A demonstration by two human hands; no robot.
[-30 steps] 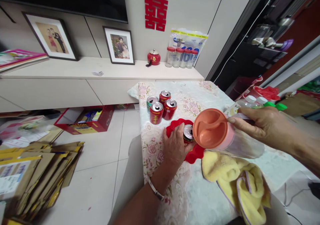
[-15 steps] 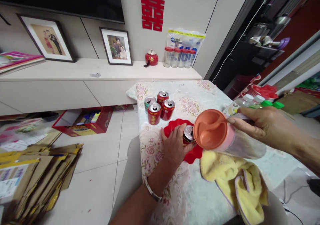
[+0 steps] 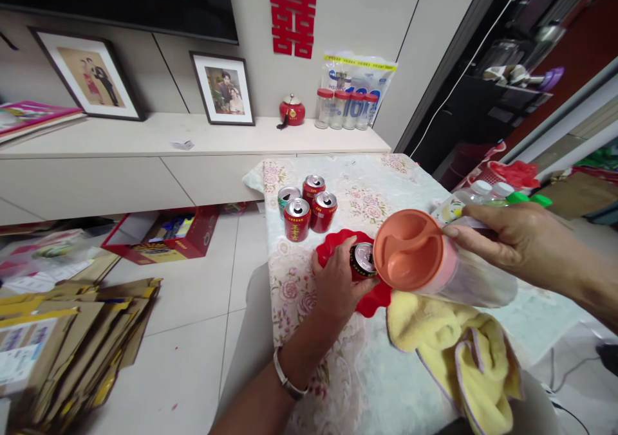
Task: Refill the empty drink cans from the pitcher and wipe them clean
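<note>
My left hand is wrapped round a dark red drink can, whose opened top faces up. That can is over a red scalloped plate. In my right hand is the handle of a clear plastic pitcher with an orange lid. The pitcher is tilted on its side, its lid close against the can's rim; I cannot tell whether they touch or whether liquid runs. Beyond the left hand stand several opened cans, among them a red can and a green can.
A crumpled yellow towel lies at the table's near right. Plastic bottles with white and green caps stand by the right edge. A white cabinet runs behind the table. Flattened cardboard and a red box are on the floor.
Hardly anything differs: the view has shifted slightly. My hands keep their holds on the can and the tilted pitcher.
</note>
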